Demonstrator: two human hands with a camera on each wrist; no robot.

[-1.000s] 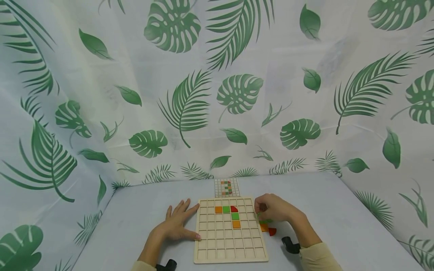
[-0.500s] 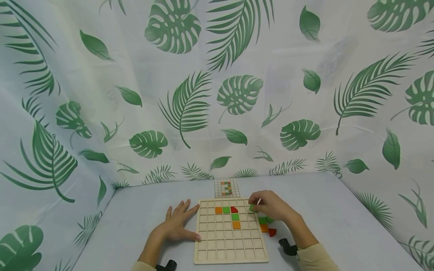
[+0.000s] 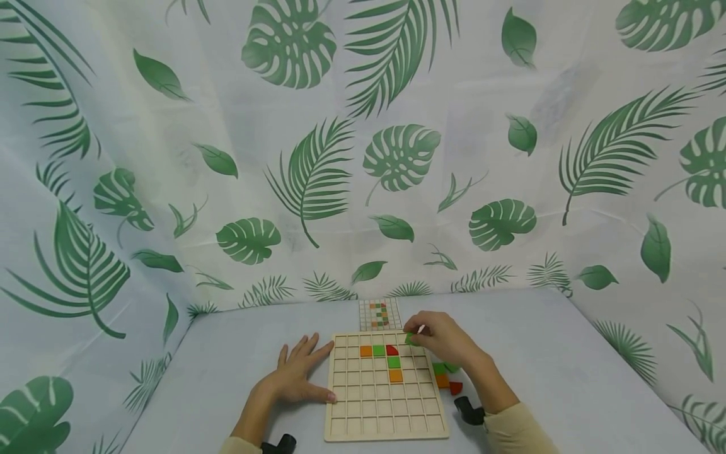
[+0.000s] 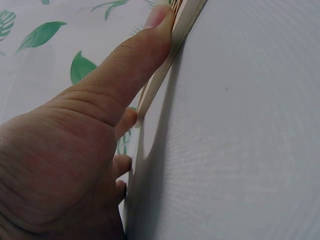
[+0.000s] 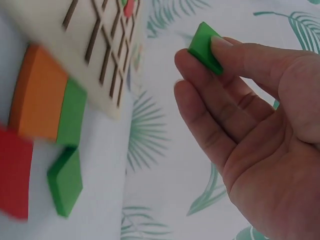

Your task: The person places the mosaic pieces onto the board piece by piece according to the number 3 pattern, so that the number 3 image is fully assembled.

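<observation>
My right hand (image 3: 439,337) pinches a green square tile (image 5: 204,46) between thumb and fingers, above the far right corner of the wooden grid board (image 3: 363,410). My left hand (image 3: 295,377) lies spread at the board's left side, its thumb and index fingertip touching the edge; in the left wrist view the thumb (image 4: 125,65) presses the board's rim. Set in the board are an orange tile (image 3: 365,351), a green tile (image 3: 378,350) and a red quarter-round tile (image 3: 391,350) in a row. Below the red one come another green tile (image 3: 394,362) and another orange tile (image 3: 395,376).
Behind the board lies a small pattern card (image 3: 380,315) with a coloured grid. Loose tiles sit right of the board: orange (image 5: 39,95), green (image 5: 72,112), a second green one (image 5: 66,182) and red (image 5: 15,172). A leaf-printed curtain surrounds the table.
My right hand has lifted a green tile from the loose pieces and carried it left and away from me, over the board's far right corner. The left hand has stayed put.
</observation>
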